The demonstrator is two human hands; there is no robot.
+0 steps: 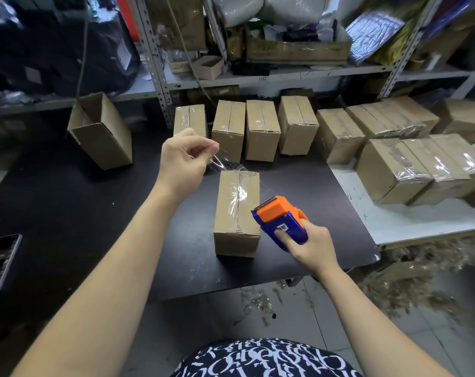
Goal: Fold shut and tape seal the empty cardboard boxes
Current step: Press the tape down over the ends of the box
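Left hand (186, 156) pinches clear tape strip (222, 163), apparently loose, above taped cardboard box (237, 210) mid-table (68, 200). Right hand (309, 247) grips orange-blue tape dispenser (280, 221) beside box.

A dark tabletop (68, 191) is carrying a taped cardboard box (237, 213), an open box (100, 131), a row of sealed boxes (262, 130) and a phone (1, 261).

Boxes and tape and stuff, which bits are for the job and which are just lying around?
For the job: taped box; tape dispenser in right hand; clear tape pinched by left hand; open box.

Lying about: phone; black bags; floor scraps.
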